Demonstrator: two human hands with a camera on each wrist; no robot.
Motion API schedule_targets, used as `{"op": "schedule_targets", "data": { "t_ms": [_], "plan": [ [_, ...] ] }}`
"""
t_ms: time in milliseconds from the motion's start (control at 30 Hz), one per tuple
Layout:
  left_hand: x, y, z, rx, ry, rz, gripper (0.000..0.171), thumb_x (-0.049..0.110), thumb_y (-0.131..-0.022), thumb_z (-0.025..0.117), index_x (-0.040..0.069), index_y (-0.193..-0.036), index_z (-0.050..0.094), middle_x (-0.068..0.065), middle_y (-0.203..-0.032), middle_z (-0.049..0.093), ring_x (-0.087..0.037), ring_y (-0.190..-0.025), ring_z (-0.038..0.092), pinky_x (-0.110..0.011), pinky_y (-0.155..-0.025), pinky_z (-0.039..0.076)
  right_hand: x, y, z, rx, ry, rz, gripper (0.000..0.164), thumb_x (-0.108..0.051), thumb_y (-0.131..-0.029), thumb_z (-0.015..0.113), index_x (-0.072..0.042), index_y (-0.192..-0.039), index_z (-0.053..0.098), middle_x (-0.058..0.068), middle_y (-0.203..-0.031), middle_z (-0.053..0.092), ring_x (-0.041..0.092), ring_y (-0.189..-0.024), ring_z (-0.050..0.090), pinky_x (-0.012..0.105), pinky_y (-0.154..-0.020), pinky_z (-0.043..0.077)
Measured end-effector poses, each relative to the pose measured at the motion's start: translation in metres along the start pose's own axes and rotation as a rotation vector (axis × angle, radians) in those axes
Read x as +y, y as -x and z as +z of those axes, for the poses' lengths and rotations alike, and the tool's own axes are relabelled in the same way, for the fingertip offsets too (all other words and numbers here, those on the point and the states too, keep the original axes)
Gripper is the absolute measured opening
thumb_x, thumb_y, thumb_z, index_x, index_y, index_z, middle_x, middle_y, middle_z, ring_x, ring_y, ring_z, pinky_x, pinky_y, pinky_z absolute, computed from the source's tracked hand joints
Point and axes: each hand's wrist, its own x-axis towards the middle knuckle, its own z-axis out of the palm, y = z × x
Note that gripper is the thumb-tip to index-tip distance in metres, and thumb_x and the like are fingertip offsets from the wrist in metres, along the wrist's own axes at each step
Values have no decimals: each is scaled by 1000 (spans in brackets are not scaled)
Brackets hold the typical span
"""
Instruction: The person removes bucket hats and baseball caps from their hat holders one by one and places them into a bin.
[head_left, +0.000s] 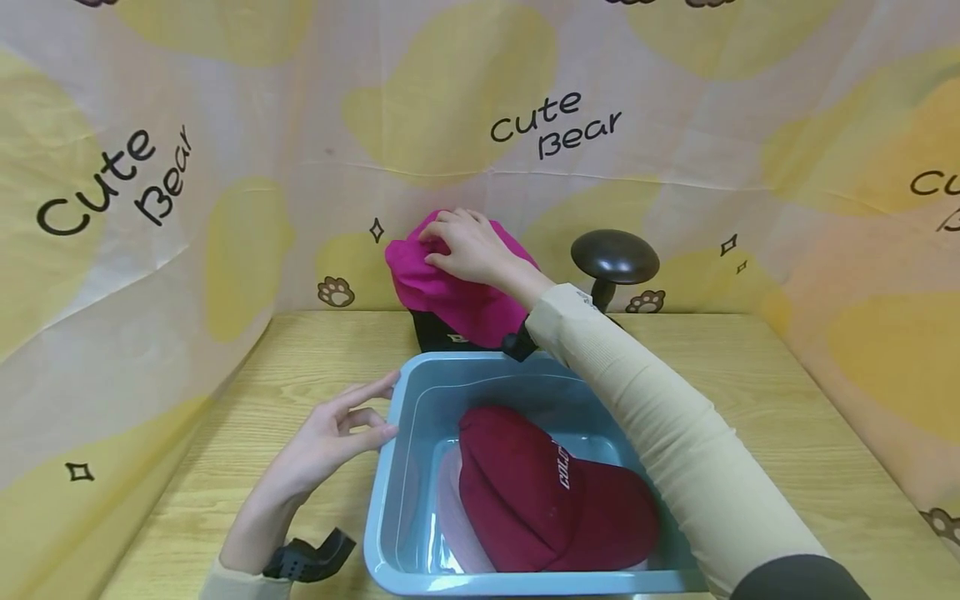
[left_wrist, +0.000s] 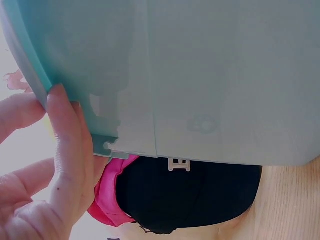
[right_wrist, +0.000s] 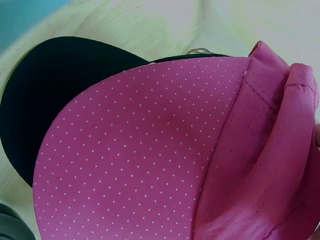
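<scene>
My right hand (head_left: 472, 246) grips the crown of a pink cap (head_left: 480, 308) beyond the bin. White dots cover the cap's brim (right_wrist: 125, 150) in the right wrist view. Under it lies a black cap (head_left: 431, 332), whose dark brim (left_wrist: 200, 195) and pale emblem show in the left wrist view. My left hand (head_left: 330, 437) touches the left rim of a light-blue plastic bin (head_left: 381, 500) with its fingertips, fingers fairly straight. Inside the bin, a dark red cap (head_left: 517, 492) with white lettering rests over a pale lilac cap (head_left: 453, 508), mostly hidden.
A dark, round-topped stand (head_left: 615, 257) rises behind my right forearm at the back of the wooden table (head_left: 300, 342). A patterned yellow-and-white cloth (head_left: 420, 100) hangs along the back and both sides.
</scene>
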Motion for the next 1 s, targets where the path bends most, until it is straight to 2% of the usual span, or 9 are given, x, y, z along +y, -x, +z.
{"op": "schedule_targets", "data": {
  "t_ms": [333,600,767,1000],
  "plan": [
    [0,-1,0,-3,6,1,62,17,-91,65,18,-148,39,-10,-139,44,-12,-86,66,-31,-80,51,-2,0,0,27,-50,29,29,-28,-90,65,-16,-116,66,2,-114,61,19,-115,51,45,-113,27],
    [-1,-2,1,3,12,8,63,16,-90,66,17,-148,39,-9,-137,45,-11,-85,66,-29,-78,51,-1,1,2,74,-61,31,15,-20,-90,64,-14,-103,66,2,-106,63,20,-108,54,44,-112,28],
    [-1,-2,0,6,8,7,63,17,-90,66,17,-147,39,-8,-136,46,-12,-86,66,-30,-78,51,1,2,0,111,-62,13,14,-19,-91,62,-14,-104,66,2,-107,64,18,-106,56,46,-113,27],
    [0,-1,1,-3,13,1,64,17,-90,67,18,-148,39,-9,-137,45,-13,-87,67,-31,-80,51,1,10,-13,143,-26,-9,22,-18,-94,59,-15,-113,69,2,-114,66,18,-113,58,50,-114,24]
  ]
}}
